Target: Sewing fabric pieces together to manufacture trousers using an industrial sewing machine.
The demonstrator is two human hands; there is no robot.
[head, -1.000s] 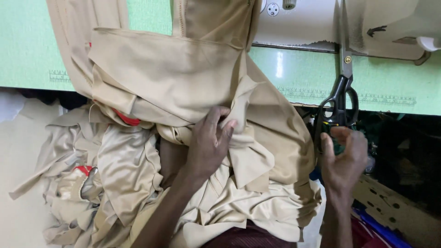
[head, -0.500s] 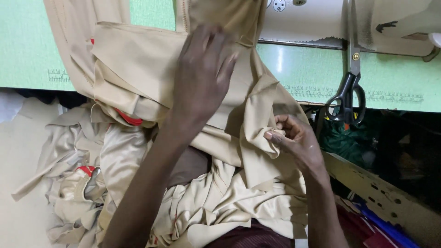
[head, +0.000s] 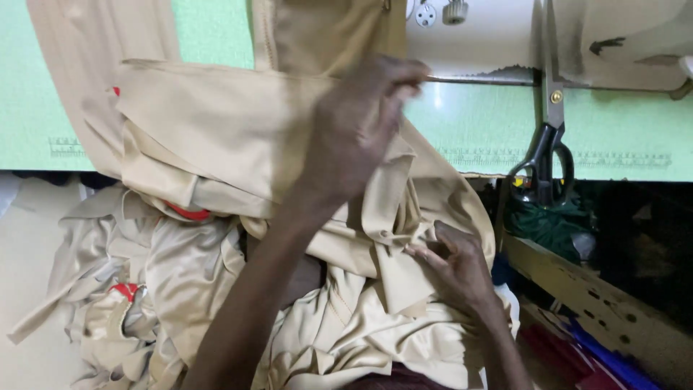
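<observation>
Lower left of the frame: a heap of beige cloth pieces [head: 137, 303] with small red tags, well apart from both hands. Centre: a beige garment [head: 216, 137] draped down off the green table edge [head: 29, 94], folds falling toward the lap. Upper centre: left hand [head: 357, 133], blurred, fingers bunched on the garment's top fold — whether pinched shut, cannot tell. Lower centre-right: right hand [head: 455, 271], fingers [head: 419, 251] curled loosely, tips touching a narrow flap of the same cloth, grip unclear. Right — black-handled scissors [head: 550, 137] lying on the table, handles at its front edge, clear of both hands.
</observation>
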